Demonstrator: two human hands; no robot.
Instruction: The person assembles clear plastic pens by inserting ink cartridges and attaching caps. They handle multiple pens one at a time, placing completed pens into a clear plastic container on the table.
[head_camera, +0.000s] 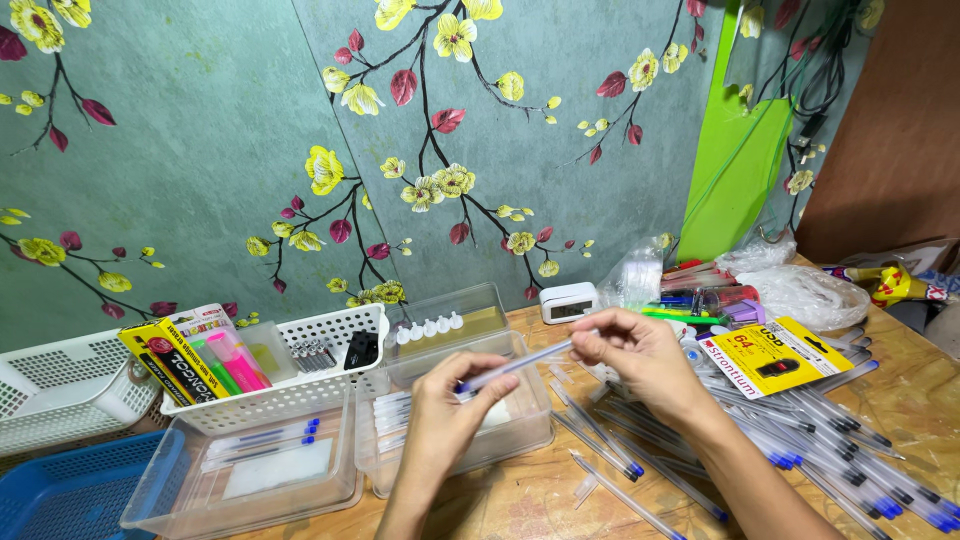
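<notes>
Both hands hold one clear pen (515, 365) with blue ink, in the middle of the frame, above a clear plastic box (520, 435) on the wooden table (900, 400). The left hand (450, 400) pinches the blue end, its fingers closed on it. The right hand (630, 350) grips the other end with its fingertips. It looks like the pen is being put together or checked. The next move would need a firm pinch at each end and a straight push or pull, so the thin tube does not bend. Many more pens (800, 440) lie in a heap at the lower right. A white basket (300, 385) sits at the left
</notes>
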